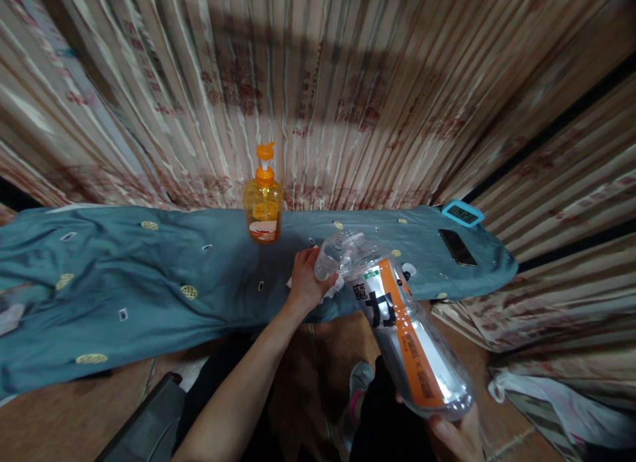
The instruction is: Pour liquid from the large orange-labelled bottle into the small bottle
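My left hand (304, 280) is wrapped round a clear plastic cup (325, 262) just above the cloth-covered board. A crumpled white tissue (334, 291) shows beneath that hand. Low on the right, my right hand (454, 432) grips the base of a large clear plastic bottle (405, 329) with an orange and silver label. The bottle is tilted, its neck down at the cup's opening. Whether liquid is flowing cannot be made out. A small white round piece, perhaps a cap (408, 270), lies partly behind the bottle.
An orange pump bottle (264, 213) stands upright on the teal patterned cloth (213, 270). Farther right lie a dark phone (457, 247) and a blue-framed digital clock (462, 213). A pleated curtain (298, 84) hangs behind. A white plastic bag (551, 396) is at lower right.
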A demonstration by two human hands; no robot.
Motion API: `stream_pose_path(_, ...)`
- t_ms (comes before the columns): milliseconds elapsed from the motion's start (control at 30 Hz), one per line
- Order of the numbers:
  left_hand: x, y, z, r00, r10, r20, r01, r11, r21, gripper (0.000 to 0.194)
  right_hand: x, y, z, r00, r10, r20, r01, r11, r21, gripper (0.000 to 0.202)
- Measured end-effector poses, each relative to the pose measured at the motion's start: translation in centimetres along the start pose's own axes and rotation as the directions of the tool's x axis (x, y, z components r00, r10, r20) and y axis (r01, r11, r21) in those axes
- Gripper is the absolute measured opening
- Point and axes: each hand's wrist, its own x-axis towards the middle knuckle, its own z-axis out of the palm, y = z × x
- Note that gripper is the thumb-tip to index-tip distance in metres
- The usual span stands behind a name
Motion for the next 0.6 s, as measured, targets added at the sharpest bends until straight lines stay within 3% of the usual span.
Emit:
stream_pose_path(233,-0.1,0.0,0.0,1.000,-0.001,-0.006,0.001,1.000,-0.004,0.050,-0.4,-0.3,0.0,0.998,-0.029,0.050,0.030,0.999,-0.020,0.073)
stream_pose_path(333,-0.1,-0.1,0.0,1.000,-0.007,-0.005,0.007,1.000,-0.004,0.051,-0.4,-0.3,0.0,0.996,-0.023,0.084,0.024,1.000,-0.015,0.077)
stream_pose_path(600,0.0,0.0,0.0,1.000,0.002,-0.008,-0.002,1.000,0.003,0.052,0.3,0.7,-0.8,0.999,0.013,0.041,-0.014,1.000,0.025,0.089)
